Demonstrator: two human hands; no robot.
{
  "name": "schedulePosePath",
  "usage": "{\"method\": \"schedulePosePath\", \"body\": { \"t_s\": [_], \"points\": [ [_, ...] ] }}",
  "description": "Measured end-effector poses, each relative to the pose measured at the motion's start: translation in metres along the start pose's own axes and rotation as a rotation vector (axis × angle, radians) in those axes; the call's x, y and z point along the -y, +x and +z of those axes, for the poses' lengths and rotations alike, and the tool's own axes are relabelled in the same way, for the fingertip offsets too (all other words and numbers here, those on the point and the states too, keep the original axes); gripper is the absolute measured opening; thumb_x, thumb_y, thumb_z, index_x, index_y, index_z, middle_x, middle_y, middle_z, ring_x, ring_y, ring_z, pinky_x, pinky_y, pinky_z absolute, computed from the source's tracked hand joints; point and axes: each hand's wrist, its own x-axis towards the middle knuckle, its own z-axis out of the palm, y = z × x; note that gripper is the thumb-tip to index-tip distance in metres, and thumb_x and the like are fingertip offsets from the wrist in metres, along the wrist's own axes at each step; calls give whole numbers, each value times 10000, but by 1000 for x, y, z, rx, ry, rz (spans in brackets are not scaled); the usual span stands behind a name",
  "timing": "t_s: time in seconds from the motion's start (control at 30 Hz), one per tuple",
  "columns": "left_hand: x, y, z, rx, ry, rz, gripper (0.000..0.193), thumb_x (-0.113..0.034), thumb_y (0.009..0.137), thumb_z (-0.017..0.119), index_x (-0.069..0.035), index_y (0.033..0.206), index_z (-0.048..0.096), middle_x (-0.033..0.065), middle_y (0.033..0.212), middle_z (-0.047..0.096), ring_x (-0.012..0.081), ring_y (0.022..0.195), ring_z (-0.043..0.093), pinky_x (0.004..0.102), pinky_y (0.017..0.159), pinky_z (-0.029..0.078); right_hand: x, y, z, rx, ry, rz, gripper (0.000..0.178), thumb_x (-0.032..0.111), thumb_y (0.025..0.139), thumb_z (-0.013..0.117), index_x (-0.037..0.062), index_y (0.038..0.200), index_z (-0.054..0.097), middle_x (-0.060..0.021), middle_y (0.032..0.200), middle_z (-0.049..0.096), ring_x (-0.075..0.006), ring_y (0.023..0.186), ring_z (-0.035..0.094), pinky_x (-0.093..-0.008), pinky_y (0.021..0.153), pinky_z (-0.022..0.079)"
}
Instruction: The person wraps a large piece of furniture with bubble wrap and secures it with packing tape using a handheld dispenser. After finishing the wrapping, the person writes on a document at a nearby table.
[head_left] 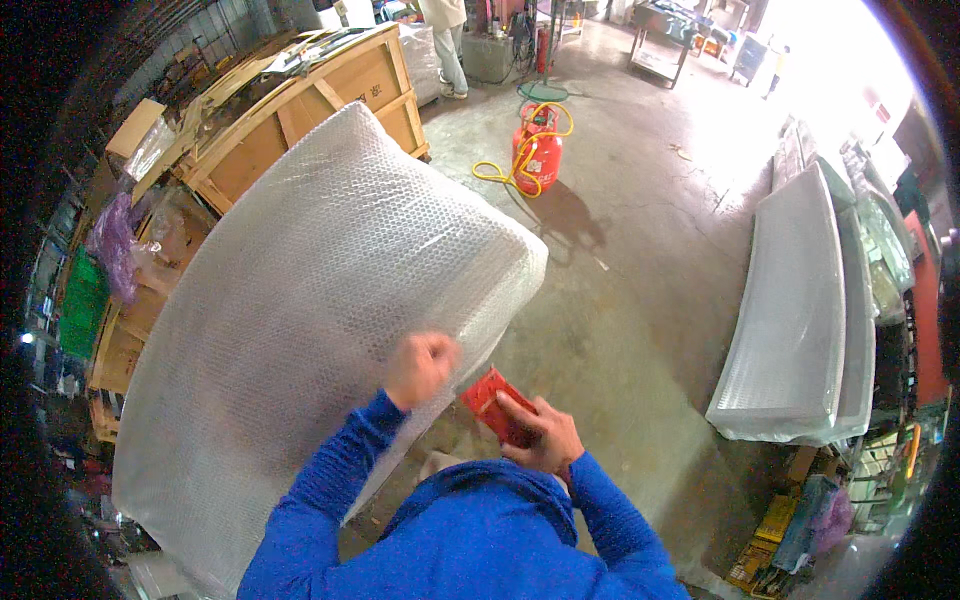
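Note:
A large, box-like package in clear bubble wrap [300, 270] stretches across the left and middle in front of me. My left hand [421, 369] is over its near right edge, slightly blurred, with the fingers curled closed; whatever they hold, if anything, cannot be made out. Just right of that edge, my right hand [545, 437] grips a red tape dispenser [492, 398], thumb along its upper side and fingers around its lower end. Part of the dispenser is covered by that hand.
A wooden crate [310, 100] stands behind the package. Beyond lies a red gas cylinder [541, 150] with a yellow hose on the concrete floor [640, 330]. More wrapped panels [785, 310] stand at the right, near a yellow crate [770, 530]. Another person [446, 45] stands far off.

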Motion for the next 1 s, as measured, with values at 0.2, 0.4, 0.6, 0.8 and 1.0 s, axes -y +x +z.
{"method": "schedulePosePath", "body": {
  "t_s": [0.2, 0.4, 0.6, 0.8, 1.0],
  "points": [
    [21, 95, -13, -371, 681, 63, 181, -239, 880, 679, -135, 1024, 712, 102, 1040, 664, 305, 928, 633, 466, 756, 491, -55, 68, -25, 43, -136, -22, 819, 415, 729, 745, 328, 1475, 416, -193, 959, 629, -384, 762, 665, -482, 675, 554],
    [19, 83, 4, -325, 1066, 57, 588, -225, 916, 564, -151, 1484, 436, 126, 1381, 506, 326, 1260, 485, 554, 1006, 376, -137, 35, 34, 408, -196, 225, 808, 434, 736, 744, 357, 1468, 411, -192, 985, 670, -412, 810, 689, -497, 672, 566],
    [32, 26, 112, 572, 1580, 387, 673, -215, 921, 401, 20, 1535, 258, 157, 1618, 234, 303, 1513, 168, 492, 1233, 39, -184, 44, 100, 375, -95, 193, 801, 447, 742, 725, 374, 1461, 379, -188, 981, 695, -418, 818, 694, -523, 691, 571],
    [119, 16, 164, 594, 1844, 473, 653, -231, 970, 338, 34, 1547, 186, 136, 1647, 147, 282, 1524, 112, 437, 1245, 13, -202, 55, 128, 467, -111, 221, 585, 381, 768, 698, 326, 1301, 465, -160, 947, 700, -408, 818, 694, -535, 670, 558],
    [184, 28, 207, 745, 1931, 318, 621, -258, 1005, 276, -2, 1560, 167, 111, 1654, 113, 284, 1524, 107, 454, 1245, 2, -181, 96, 171, 272, -113, 158, 262, 276, 813, 654, 203, 1063, 622, -135, 861, 711, -362, 793, 704, -515, 631, 548]
  ]
}}
